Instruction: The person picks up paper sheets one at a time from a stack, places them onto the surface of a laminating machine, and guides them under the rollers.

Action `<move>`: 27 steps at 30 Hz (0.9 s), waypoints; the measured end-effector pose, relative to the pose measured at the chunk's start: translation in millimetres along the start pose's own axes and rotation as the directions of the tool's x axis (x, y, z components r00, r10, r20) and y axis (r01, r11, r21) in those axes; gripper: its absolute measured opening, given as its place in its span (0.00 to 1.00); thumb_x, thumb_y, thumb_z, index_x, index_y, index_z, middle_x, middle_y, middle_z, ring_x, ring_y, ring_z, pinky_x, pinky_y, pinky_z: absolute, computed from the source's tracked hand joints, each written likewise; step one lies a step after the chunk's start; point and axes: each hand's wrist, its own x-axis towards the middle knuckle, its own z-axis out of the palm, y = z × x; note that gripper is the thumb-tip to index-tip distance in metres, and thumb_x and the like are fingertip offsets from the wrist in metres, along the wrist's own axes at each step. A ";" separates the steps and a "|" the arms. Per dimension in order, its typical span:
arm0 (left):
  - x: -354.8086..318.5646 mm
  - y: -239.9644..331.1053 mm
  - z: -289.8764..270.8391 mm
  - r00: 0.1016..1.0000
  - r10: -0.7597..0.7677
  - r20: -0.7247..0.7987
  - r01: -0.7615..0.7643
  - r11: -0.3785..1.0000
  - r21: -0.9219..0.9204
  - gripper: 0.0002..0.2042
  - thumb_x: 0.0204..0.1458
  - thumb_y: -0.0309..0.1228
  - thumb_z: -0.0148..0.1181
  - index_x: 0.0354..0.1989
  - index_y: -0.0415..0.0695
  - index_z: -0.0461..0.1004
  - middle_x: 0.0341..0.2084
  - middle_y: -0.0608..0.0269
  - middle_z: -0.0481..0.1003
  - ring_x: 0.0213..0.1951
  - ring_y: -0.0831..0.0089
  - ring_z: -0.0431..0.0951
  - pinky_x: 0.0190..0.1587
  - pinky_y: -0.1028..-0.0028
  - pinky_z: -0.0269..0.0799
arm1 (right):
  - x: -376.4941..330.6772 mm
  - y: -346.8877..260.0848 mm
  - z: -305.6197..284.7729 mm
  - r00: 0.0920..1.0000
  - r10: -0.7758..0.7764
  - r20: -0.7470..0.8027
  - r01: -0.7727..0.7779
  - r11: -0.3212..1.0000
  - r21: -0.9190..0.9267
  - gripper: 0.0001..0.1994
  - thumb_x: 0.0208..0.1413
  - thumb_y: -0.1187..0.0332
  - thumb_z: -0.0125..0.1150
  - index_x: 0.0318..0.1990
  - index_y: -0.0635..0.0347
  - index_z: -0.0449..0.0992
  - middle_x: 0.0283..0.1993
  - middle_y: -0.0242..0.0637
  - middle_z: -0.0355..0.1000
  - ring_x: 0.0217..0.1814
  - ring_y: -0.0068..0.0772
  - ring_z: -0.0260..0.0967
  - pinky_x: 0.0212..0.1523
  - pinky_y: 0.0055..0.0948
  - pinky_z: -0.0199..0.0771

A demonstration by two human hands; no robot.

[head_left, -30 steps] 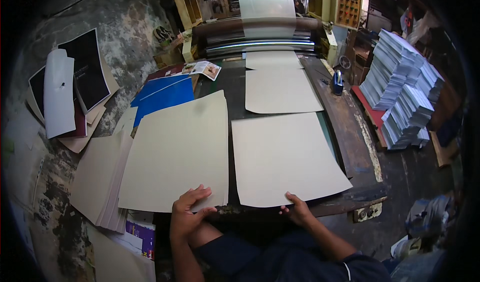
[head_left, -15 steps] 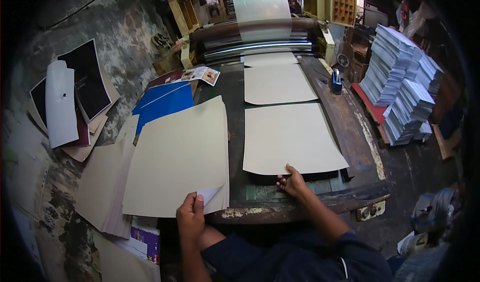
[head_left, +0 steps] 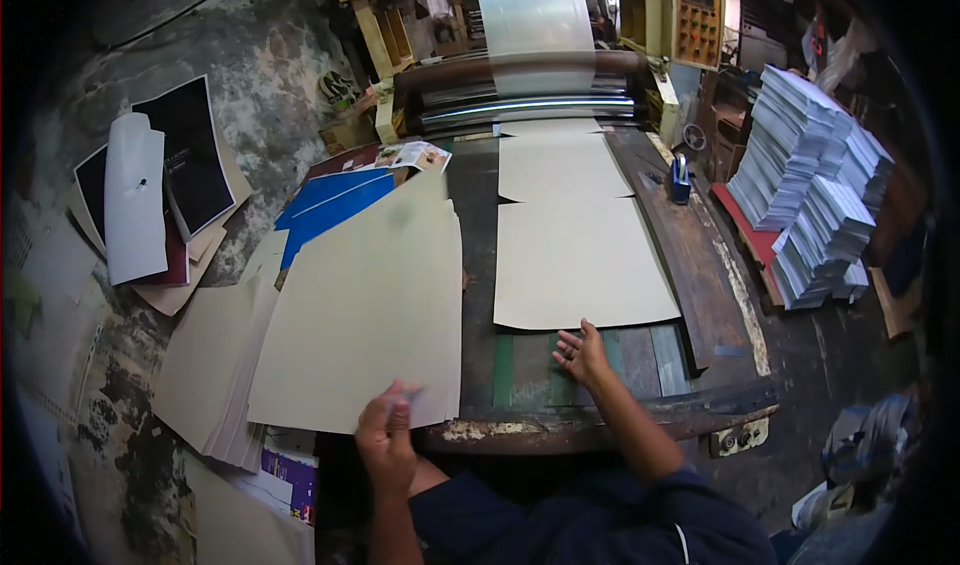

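Note:
A stack of large cream paper sheets slants along the left of the machine table. At its near right corner my left hand is closed, thumb against fingers, on the top sheet's corner; the fingertips and corner are blurred. On the table bed lies a cream sheet, its far edge meeting another cream sheet beyond it. My right hand is open at the nearer sheet's front edge, fingers apart, palm turned up. Whether a fingertip touches that edge I cannot tell.
Ahead stand the machine's rollers, with clear film running above. A blue tape dispenser sits on the table's right side. Tall paper piles rise at the right. Blue sheets and dark printed sheets lie left.
The nearer sheet on the bed has slid forward, closing the gap to the sheet ahead. My right hand has moved slightly forward. The lifted corner at my left hand has shifted and blurred.

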 end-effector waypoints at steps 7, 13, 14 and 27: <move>3.4 20.1 4.0 0.674 0.366 0.642 -0.511 0.858 0.046 0.17 0.48 0.50 0.65 0.39 0.52 0.82 0.47 0.64 0.79 0.62 0.54 0.68 0.67 0.45 0.44 | -141.1 -35.8 21.7 0.797 0.078 0.599 0.076 0.971 -0.227 0.35 0.54 0.46 0.59 0.62 0.63 0.62 0.55 0.46 0.68 0.54 0.41 0.70 0.50 0.40 0.73; 17.2 24.2 -4.9 0.764 0.258 0.592 -0.485 0.834 0.263 0.31 0.36 0.52 0.72 0.51 0.52 0.78 0.54 0.59 0.75 0.66 0.50 0.61 0.67 0.44 0.44 | -168.9 -31.5 -13.9 0.937 0.108 0.331 0.005 0.947 -0.322 0.17 0.59 0.61 0.58 0.47 0.66 0.69 0.33 0.40 0.71 0.31 0.29 0.68 0.38 0.34 0.72; 24.1 15.2 -10.4 0.785 0.226 0.577 -0.440 0.859 0.261 0.32 0.35 0.52 0.73 0.52 0.51 0.77 0.55 0.58 0.74 0.66 0.50 0.62 0.67 0.45 0.47 | -171.1 -22.6 -23.0 0.952 0.119 0.282 -0.029 0.952 -0.303 0.16 0.59 0.60 0.57 0.45 0.65 0.70 0.31 0.38 0.70 0.29 0.28 0.66 0.36 0.33 0.71; 39.7 -25.4 -28.3 0.855 -0.020 0.519 -0.003 0.999 0.043 0.18 0.52 0.42 0.66 0.40 0.38 0.78 0.42 0.56 0.80 0.56 0.63 0.73 0.68 0.59 0.52 | -197.2 50.9 -77.6 0.967 0.227 0.115 -0.196 0.953 -0.230 0.20 0.65 0.53 0.51 0.52 0.60 0.66 0.38 0.41 0.71 0.34 0.30 0.68 0.43 0.37 0.72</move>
